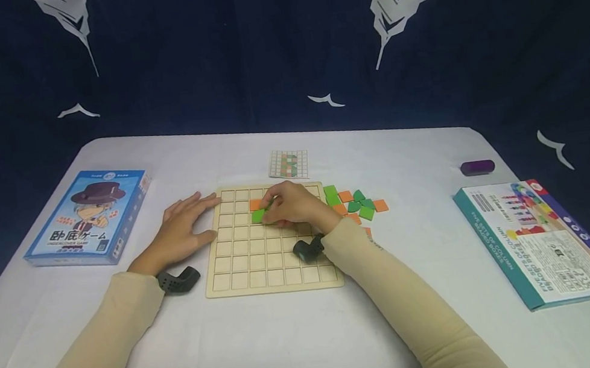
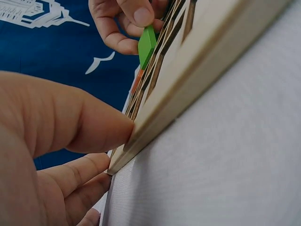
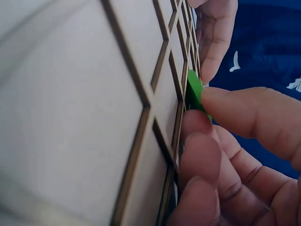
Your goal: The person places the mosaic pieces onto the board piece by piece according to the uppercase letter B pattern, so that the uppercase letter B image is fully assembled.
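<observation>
A wooden grid board (image 1: 239,265) lies on the white table. Over its upper middle, my right hand (image 1: 297,205) pinches a green square tile (image 1: 258,216) between thumb and fingers; in the left wrist view the green tile (image 2: 147,46) stands tilted against the grid. An orange tile (image 1: 255,204) sits in a cell just behind it. Fingers of the right hand hide the cells to the right. At the board's left edge rests my left hand (image 1: 180,228), its fingers extended and the thumb (image 2: 106,122) touching the rim.
Loose green and orange tiles (image 1: 366,213) lie right of the board. Behind it is a small printed pattern card (image 1: 288,164). A blue game box (image 1: 91,216) stands at left, a teal-edged box (image 1: 547,240) at right, with a purple oblong object (image 1: 477,168) beyond.
</observation>
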The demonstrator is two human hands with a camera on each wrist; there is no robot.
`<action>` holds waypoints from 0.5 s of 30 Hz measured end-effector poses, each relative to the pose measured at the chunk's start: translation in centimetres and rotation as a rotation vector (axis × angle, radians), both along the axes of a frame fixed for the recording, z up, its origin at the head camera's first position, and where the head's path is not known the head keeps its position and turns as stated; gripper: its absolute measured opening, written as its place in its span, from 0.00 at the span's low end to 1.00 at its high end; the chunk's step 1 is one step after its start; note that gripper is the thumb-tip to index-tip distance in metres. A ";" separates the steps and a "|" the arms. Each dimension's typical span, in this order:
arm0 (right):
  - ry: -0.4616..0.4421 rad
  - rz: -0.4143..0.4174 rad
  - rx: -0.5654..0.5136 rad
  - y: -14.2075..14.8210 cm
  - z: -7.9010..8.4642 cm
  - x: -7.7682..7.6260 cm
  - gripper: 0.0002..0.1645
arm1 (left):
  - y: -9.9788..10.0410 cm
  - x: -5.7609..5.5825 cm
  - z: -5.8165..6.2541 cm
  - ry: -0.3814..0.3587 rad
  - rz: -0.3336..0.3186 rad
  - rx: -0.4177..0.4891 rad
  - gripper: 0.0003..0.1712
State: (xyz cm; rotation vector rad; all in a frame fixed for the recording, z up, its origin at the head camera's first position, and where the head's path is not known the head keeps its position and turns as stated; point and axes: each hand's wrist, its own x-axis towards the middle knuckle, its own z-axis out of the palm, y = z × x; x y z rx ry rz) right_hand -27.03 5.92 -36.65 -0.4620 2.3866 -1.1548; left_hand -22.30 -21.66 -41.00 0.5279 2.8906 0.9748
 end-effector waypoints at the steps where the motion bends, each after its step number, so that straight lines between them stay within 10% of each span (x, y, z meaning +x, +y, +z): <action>1: 0.002 0.005 0.005 -0.1 0.0 0.0 0.13 | 0.0 0.0 0.0 0.000 -0.001 0.003 0.41; 15: 0.030 0.026 0.029 -0.4 -0.1 0.0 0.12 | 0.0 0.1 0.1 0.005 0.006 0.001 0.42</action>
